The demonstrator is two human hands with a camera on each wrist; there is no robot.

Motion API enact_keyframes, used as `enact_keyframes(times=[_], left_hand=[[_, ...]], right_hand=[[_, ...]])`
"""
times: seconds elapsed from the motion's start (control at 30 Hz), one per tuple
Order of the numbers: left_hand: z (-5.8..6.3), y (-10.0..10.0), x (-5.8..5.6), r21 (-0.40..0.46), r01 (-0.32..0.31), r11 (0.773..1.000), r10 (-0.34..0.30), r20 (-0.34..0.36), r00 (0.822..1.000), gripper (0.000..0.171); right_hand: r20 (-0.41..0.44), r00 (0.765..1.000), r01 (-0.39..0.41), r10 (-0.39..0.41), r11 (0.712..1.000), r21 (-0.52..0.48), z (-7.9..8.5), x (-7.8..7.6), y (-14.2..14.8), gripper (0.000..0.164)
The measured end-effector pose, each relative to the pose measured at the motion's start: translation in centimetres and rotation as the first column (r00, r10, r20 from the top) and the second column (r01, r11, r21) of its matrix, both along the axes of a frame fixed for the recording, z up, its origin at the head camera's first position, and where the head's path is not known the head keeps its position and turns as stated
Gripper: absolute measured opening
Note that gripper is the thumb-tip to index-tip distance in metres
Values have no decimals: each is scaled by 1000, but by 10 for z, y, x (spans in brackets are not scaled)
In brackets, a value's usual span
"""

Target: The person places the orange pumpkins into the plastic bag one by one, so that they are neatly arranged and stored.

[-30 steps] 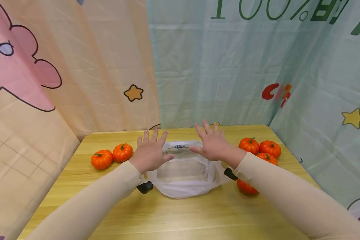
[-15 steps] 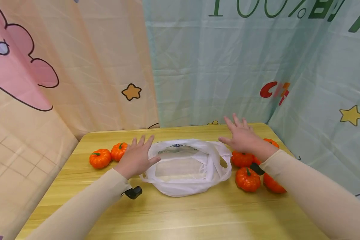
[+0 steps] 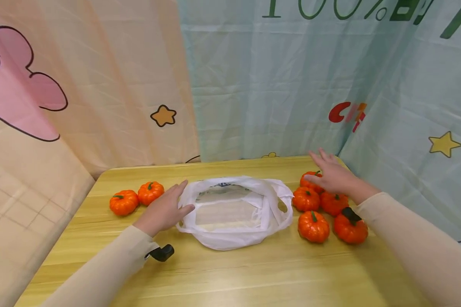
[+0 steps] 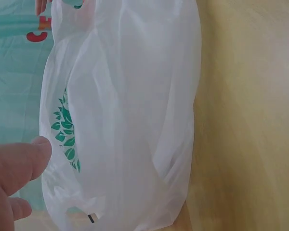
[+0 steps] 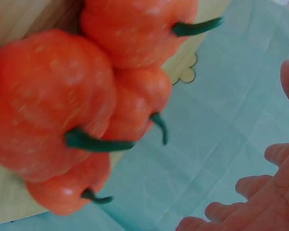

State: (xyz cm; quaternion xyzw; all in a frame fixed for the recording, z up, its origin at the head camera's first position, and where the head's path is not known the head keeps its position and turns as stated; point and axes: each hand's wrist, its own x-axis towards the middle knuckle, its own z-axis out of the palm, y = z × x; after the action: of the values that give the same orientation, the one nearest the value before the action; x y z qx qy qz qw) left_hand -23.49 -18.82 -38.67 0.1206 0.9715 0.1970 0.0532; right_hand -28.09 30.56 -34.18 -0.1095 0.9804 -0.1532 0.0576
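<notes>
A white plastic bag (image 3: 230, 243) stands with its mouth spread wide in the middle of the table; green leaf print shows on it in the left wrist view. My left hand (image 3: 165, 209) is at the bag's left rim with fingers extended; whether it touches the plastic I cannot tell. Over the cluster of small orange pumpkins on the right hovers my right hand (image 3: 336, 175), fingers spread and holding nothing. Among them are a front pumpkin (image 3: 313, 227) and another pumpkin (image 3: 350, 229) under the wrist. In the right wrist view, pumpkins with green stems (image 5: 48, 101) lie beside the hand.
Two more pumpkins, one (image 3: 124, 203) nearer and one (image 3: 150, 193) farther, sit left of the bag on the wooden table (image 3: 230, 281). Printed curtains (image 3: 261, 94) hang behind the table and at both sides.
My right hand has moved right, from above the bag to over the right-hand pumpkins. My left hand has drawn back a little to the left and lower, at the bag's left rim.
</notes>
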Motion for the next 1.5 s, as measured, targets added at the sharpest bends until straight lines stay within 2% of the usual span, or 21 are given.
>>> enact_keyframes(times=[0.3,0.73,1.07,1.5], left_hand=[[-11,-9,2,99,7,995,-9,23,1000,86],[-15,-11,3,115,10,993,-13,21,1000,85],[-18,-10,2,144,-2,990,-5,48,999,85],[-25,-5,-1,165,-14,986,4,59,998,79]], right_hand=[[25,1000,20,-19,999,-49,-12,-5,35,91],[50,998,31,-27,997,-68,-32,-10,80,88],[77,996,59,-50,991,-123,-47,-13,101,94],[101,993,78,-64,987,-139,-64,-4,116,89]])
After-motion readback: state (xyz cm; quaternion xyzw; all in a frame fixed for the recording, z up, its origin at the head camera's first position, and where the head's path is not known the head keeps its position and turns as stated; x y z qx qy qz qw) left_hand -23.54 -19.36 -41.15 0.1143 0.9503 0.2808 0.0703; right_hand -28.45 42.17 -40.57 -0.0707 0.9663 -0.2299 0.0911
